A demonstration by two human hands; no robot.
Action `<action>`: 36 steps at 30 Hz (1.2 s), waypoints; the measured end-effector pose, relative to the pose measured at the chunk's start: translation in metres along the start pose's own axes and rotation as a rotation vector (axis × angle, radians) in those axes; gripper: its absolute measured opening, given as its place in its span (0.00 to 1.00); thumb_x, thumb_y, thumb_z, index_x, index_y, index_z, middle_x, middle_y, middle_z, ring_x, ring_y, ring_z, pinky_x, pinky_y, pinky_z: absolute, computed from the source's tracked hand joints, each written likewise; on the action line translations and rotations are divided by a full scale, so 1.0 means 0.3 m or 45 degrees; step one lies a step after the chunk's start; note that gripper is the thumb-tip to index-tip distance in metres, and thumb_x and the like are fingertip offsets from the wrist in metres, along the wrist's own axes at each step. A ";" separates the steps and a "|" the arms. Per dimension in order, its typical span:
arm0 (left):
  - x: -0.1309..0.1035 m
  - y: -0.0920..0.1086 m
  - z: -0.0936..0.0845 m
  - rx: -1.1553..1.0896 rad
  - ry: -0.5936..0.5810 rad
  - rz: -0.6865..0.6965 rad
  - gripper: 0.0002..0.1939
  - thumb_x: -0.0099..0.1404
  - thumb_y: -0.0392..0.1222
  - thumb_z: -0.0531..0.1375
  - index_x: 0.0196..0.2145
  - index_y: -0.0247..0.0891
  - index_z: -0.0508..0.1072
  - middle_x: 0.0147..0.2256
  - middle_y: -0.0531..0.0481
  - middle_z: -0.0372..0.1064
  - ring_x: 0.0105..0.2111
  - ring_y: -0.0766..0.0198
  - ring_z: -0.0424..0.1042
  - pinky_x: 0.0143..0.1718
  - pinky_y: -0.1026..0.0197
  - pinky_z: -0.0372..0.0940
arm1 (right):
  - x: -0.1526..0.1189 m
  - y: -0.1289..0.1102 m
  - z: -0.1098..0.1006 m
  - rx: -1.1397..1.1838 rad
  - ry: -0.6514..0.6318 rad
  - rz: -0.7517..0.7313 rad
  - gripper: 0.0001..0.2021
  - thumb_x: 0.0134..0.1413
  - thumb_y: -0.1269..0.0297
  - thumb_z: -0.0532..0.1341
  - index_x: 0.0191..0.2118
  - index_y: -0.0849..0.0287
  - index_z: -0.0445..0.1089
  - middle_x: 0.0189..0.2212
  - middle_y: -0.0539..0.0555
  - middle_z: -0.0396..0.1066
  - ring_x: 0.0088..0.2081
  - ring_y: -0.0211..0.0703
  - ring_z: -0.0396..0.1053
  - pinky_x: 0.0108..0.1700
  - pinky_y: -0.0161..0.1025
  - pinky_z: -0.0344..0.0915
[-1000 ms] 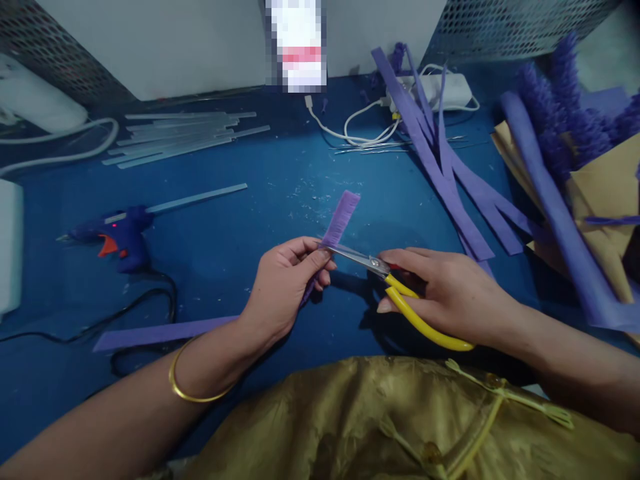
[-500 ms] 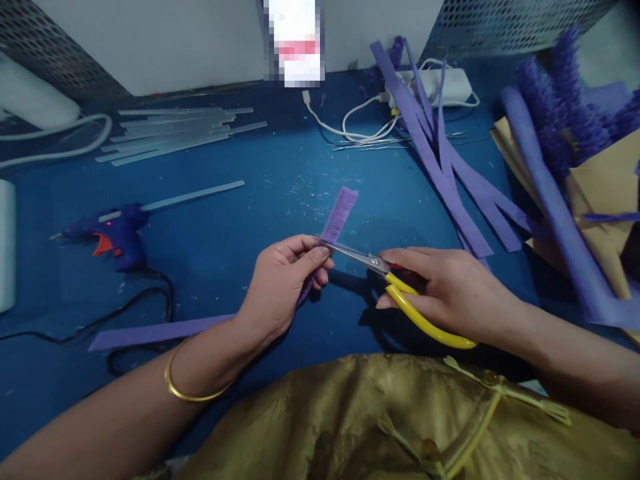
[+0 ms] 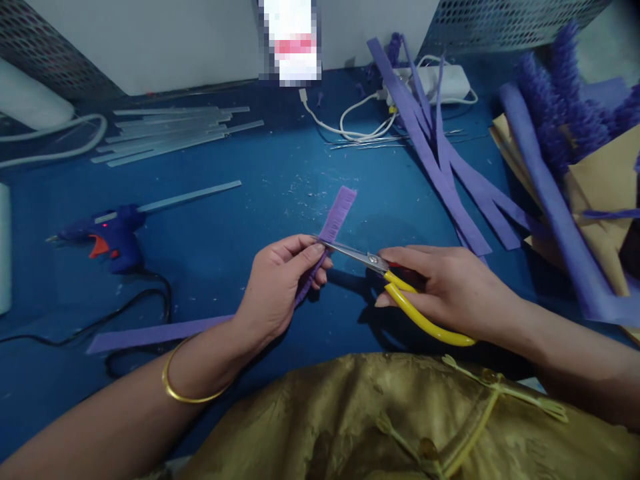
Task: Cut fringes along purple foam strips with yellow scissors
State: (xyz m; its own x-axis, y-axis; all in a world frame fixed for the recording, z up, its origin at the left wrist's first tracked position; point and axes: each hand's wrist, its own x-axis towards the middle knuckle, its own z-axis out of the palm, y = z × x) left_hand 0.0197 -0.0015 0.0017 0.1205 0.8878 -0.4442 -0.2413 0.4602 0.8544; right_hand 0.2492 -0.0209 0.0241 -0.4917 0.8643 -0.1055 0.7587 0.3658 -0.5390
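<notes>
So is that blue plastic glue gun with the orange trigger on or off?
It looks on: a small red light glows on the blue glue gun.

Dim, bluish light; table (image 3: 280, 207) brightest mid-frame, corners darker. Soft shadow beneath right hand (image 3: 450, 280). Bright object (image 3: 293, 23), top centre, pixelated. Fine detail soft; edges stretched.

Left of your left fingers (image 3: 309, 257), you have a blue glue gun (image 3: 125, 233), a clear stick (image 3: 190, 197) jutting from it; loose clear sticks (image 3: 170, 130) lie farther off. Beyond your right fingers (image 3: 407, 255) sits a white power strip (image 3: 453, 83); well right of them, purple flowers (image 3: 563, 113) in brown paper (image 3: 603, 173).
</notes>
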 end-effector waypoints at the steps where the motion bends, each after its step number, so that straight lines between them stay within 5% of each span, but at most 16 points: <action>1: -0.001 0.001 0.000 0.000 0.000 -0.005 0.04 0.57 0.36 0.67 0.28 0.34 0.76 0.23 0.53 0.73 0.19 0.72 0.68 0.21 0.70 0.63 | 0.000 0.001 0.000 0.002 -0.002 0.001 0.19 0.58 0.48 0.65 0.46 0.58 0.75 0.30 0.51 0.75 0.27 0.41 0.69 0.27 0.36 0.59; 15: -0.003 0.019 0.007 0.003 -0.014 -0.050 0.06 0.55 0.39 0.69 0.27 0.35 0.76 0.22 0.53 0.71 0.19 0.72 0.66 0.22 0.69 0.61 | -0.003 -0.008 -0.013 0.157 -0.018 0.068 0.16 0.59 0.47 0.63 0.41 0.55 0.74 0.28 0.49 0.73 0.26 0.39 0.65 0.28 0.35 0.56; 36: -0.004 0.003 0.008 -0.008 0.053 0.057 0.05 0.54 0.35 0.69 0.28 0.35 0.77 0.22 0.54 0.72 0.19 0.72 0.67 0.22 0.68 0.62 | 0.001 -0.005 0.007 -0.036 0.043 0.087 0.25 0.54 0.43 0.65 0.51 0.55 0.74 0.35 0.54 0.77 0.30 0.44 0.71 0.30 0.38 0.62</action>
State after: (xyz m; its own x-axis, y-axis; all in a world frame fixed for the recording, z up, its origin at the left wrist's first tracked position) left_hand 0.0218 -0.0021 0.0037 0.0694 0.9066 -0.4163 -0.2518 0.4198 0.8720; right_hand 0.2471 -0.0219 0.0232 -0.4241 0.8986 -0.1124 0.8020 0.3151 -0.5075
